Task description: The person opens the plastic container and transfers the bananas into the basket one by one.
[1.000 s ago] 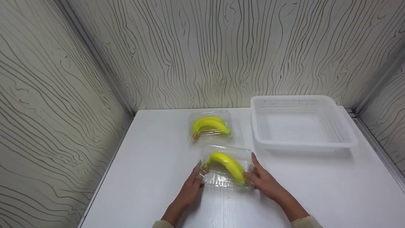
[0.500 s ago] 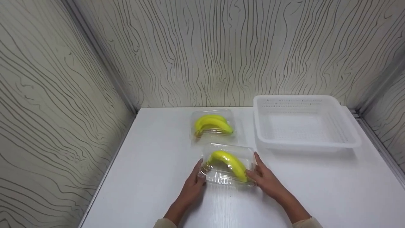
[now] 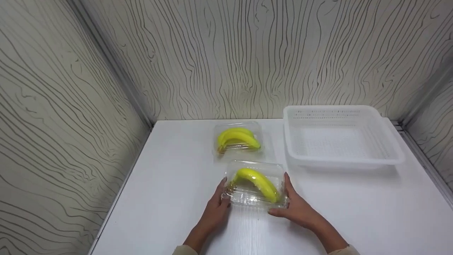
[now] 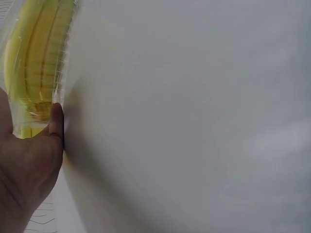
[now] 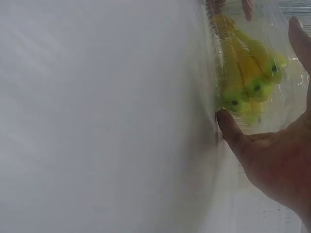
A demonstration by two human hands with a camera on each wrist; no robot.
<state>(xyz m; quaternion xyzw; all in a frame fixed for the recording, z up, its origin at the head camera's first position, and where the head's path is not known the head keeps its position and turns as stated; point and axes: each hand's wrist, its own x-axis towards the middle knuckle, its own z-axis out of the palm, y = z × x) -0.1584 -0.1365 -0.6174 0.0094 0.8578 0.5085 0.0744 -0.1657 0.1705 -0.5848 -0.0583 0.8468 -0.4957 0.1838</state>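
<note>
From my distant seat I see both forearms come in from the near edge, cuffed by pale sleeves, the wrists angled inward; the left hand reaches forward with its index finger laid along the left side of a clear plastic clamshell container, and its thumb sits at the front corner, so I read that end as grasped between thumb and fingers; the right hand is spread wide, fingers straight against the container's right side, thumb splayed at the front edge, touching rather than clenched

The container is on the near middle part of the white table, between my two hands, though I cannot tell whether its base is slightly lifted; inside lie yellow bananas, stem end toward the left hand, and the right wrist view shows several dark-spotted tips close to the right thumb; just behind is a second clear clamshell with more bananas, and to the right of that a white perforated plastic basket; moulded ribs catch glare on the near container's front wall, too fine for me to read as any lettering
</note>
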